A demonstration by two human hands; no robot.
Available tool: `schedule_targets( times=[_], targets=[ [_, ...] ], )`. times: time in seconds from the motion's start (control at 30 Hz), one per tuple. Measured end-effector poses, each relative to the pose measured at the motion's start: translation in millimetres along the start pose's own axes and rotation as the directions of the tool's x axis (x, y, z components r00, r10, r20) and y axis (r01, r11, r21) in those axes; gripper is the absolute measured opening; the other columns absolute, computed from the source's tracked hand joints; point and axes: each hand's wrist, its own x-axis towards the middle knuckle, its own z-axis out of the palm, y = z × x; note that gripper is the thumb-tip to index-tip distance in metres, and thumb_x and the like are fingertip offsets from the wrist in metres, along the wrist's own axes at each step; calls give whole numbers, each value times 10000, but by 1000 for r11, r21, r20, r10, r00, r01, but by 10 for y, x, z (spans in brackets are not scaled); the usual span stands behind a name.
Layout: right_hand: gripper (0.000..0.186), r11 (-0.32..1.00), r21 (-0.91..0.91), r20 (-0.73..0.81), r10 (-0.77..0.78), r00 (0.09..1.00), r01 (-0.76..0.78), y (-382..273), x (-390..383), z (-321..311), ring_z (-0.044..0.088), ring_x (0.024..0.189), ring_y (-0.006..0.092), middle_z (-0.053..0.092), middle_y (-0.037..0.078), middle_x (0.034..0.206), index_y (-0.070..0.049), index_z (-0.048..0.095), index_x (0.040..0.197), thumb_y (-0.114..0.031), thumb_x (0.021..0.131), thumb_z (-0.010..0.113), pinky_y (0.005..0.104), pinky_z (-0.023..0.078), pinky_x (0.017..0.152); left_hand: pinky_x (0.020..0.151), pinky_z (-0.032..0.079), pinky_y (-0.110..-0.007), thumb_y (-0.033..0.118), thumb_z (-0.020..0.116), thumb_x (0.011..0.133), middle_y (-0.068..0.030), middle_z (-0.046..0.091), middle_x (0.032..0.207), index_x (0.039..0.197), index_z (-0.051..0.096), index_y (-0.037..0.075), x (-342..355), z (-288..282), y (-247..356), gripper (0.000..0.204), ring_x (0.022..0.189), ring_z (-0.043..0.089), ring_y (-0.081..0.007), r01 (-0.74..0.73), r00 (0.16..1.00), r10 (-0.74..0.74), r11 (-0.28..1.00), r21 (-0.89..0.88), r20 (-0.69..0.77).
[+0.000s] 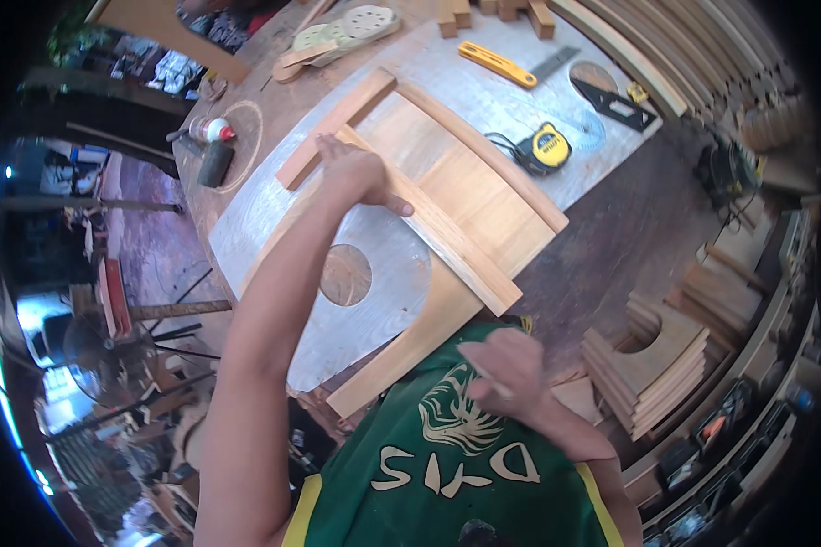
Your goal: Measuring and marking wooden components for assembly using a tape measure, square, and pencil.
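My left hand (356,173) grips a long pale wooden batten (465,262), its thumb over the right edge, near a shorter reddish piece (298,170). The batten lies across a wooden assembly with a wide panel (483,201), a rail (543,210) along its far side and a lower strip (365,383) toward me, all on a pale board (383,310) with round cutouts. My right hand (506,365), blurred, is closed in front of my green shirt below the batten's near end; it seems to hold something thin and light that I cannot make out.
A yellow tape measure (543,149), utility knife (495,64), black square (611,102) and wood blocks (529,14) are on the bench's far part. A bottle (212,129) and dark cylinder (214,164) stand left. Stacked cutout panels (648,383) sit right. A fan (96,356) is left.
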Motion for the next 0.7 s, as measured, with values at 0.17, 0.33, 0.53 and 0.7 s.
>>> schedule_targets(
  times=[0.17, 0.33, 0.53, 0.7],
  targets=[
    [464, 995, -52, 161, -79, 984, 89, -37, 457, 987, 662, 720, 294, 667, 116, 880, -38, 711, 1148, -469, 976, 720, 401, 510, 578, 1244, 80, -762, 848, 837, 607, -283, 619, 1494, 1292, 782, 47, -60, -51, -17, 1055, 1484, 426, -580, -56, 998, 56, 998, -40, 11],
    [383, 987, -123, 445, 152, 883, -107, 448, 1302, 1785, 688, 1079, 394, 675, 204, 1268, -20, 630, 1307, -304, 1050, 627, 498, 566, 888, 1256, -22, -751, 742, 908, 642, -205, 415, 1693, 1569, 559, 67, -119, -205, 68, 1198, 1617, 205, -511, 79, 986, -73, 996, -39, 148],
    [396, 776, -626, 177, 51, 983, 73, 915, 2005, 2355, 641, 1200, 464, 633, 240, 1351, -14, 608, 1390, -267, 1093, 539, 542, 531, 1005, 1242, -61, -768, 551, 860, 792, -210, 394, 1708, 1576, 554, 64, -58, -168, 73, 972, 1611, 192, -534, 21, 983, -28, 999, 41, 179],
    [390, 855, -515, 120, 149, 982, -67, 1141, 2050, 2588, 674, 1074, 472, 633, 260, 1284, -13, 607, 1380, -220, 1050, 582, 595, 550, 941, 1238, -59, -775, 450, 830, 856, -213, 386, 1713, 1569, 562, 58, -22, -96, 75, 857, 1600, 198, -560, 3, 989, -4, 1000, 5, 147]
  ],
)
